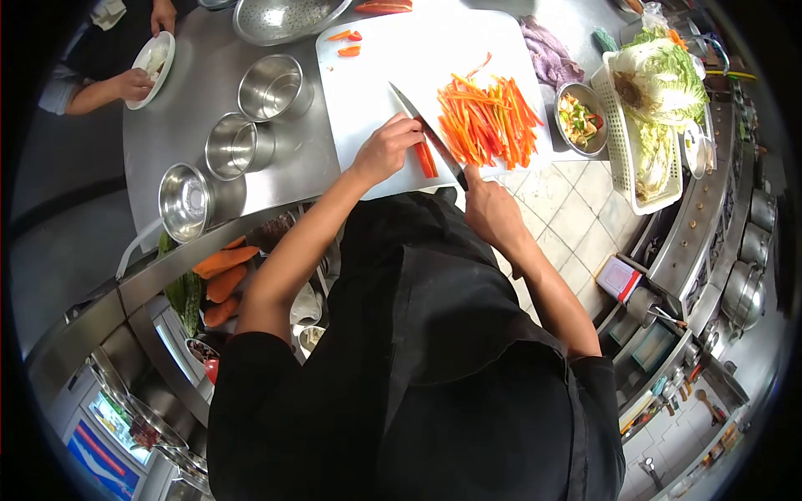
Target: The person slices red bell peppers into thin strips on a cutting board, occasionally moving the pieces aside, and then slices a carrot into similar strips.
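Note:
My right hand (493, 204) is closed round the handle of a long knife (428, 125), whose blade points up and left over the white cutting board (359, 100). My left hand (391, 150) is closed, its fingertips holding down red pepper strips (428, 160) just left of the blade. A large pile of thin red and orange strips (489, 121) lies right of the knife. Small pepper pieces (349, 51) are at the board's upper left.
Three steel bowls (269, 88) and a colander (288, 18) stand to the left. Another person's hands (134, 85) hold a white plate (164, 67) at upper left. To the right are a bowl of cut vegetables (580, 119), a purple cloth (549, 54) and a cabbage basket (620, 159).

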Tool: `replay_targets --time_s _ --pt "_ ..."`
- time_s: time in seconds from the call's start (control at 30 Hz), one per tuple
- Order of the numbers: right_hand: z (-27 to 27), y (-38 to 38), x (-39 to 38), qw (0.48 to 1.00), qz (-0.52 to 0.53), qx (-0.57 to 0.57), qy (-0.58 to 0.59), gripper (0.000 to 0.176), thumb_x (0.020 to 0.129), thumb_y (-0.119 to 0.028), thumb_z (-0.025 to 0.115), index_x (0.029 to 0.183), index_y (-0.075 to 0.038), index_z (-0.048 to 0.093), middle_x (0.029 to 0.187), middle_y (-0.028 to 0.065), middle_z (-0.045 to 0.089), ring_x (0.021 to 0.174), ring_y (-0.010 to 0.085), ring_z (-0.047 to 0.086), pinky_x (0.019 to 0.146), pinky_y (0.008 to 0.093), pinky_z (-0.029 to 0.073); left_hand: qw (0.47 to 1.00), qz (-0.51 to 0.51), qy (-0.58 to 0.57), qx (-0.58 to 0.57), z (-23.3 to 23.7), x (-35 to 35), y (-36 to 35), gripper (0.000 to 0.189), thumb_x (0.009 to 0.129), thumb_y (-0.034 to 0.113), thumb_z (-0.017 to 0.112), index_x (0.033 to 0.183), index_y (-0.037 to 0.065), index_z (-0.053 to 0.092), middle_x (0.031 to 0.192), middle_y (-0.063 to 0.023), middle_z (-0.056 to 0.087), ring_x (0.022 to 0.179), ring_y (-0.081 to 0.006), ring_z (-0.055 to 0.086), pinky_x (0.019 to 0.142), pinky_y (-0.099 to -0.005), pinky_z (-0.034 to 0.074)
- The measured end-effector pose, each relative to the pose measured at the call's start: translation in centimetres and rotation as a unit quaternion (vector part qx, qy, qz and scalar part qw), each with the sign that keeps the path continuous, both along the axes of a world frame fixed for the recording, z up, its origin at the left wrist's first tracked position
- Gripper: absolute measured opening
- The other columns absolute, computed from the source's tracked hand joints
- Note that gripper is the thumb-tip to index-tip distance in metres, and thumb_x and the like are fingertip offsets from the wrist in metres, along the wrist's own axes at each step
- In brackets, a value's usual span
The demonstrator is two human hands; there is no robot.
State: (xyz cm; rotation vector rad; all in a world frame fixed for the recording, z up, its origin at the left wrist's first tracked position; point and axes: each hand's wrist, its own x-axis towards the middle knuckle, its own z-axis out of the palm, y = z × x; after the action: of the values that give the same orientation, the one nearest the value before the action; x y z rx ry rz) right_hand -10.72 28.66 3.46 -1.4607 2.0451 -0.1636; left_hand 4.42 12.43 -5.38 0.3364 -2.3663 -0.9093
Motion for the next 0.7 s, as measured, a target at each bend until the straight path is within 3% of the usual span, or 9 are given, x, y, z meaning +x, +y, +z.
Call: replay_targets --time_s 0.2,0.47,0.7 --pt "0.9 -0.3 0.8 0.998 -0.036 0.022 -0.04 0.025 0.082 -0.008 0.054 0.102 0.001 0.041 0.073 0.031 0.06 0.073 0.0471 0.061 0.069 0.0559 0.046 0.998 0.05 0.033 -0.005 -0.3 0.0 0.7 0.025 0.067 -0.015 0.049 0.085 -0.006 0.063 0.091 -0.0133 0.059 0.086 -0.0287 0.056 0.074 -0.0354 0.049" --pt "-0.4 -0.1 1.7 0.999 -0.035 0.032 -0.01 0.027 0.083 -0.008 0.055 0.104 0.001 0.04 0.072 0.0313 0.06 0.072 0.048 0.061 0.068 0.0566 0.046 0.998 0.062 0.022 -0.001 0.0 0.0 0.9 0.021 0.067 -0.015 0.051 0.083 -0.007 0.063 0.09 -0.0123 0.058 0.086 -0.0282 0.057 0.074 -0.0357 0.05" --pt "0.1 -0.7 1.5 0.999 -0.044 0.016 -0.01 0.03 0.083 -0.009 0.056 0.106 0.001 0.041 0.073 0.0309 0.061 0.072 0.048 0.061 0.068 0.056 0.047 1.0 -0.007 -0.001 0.006 -0.1 1.3 0.1 0.022 0.068 -0.012 0.052 0.086 -0.006 0.062 0.097 -0.0125 0.058 0.092 -0.0286 0.057 0.077 -0.0359 0.049"
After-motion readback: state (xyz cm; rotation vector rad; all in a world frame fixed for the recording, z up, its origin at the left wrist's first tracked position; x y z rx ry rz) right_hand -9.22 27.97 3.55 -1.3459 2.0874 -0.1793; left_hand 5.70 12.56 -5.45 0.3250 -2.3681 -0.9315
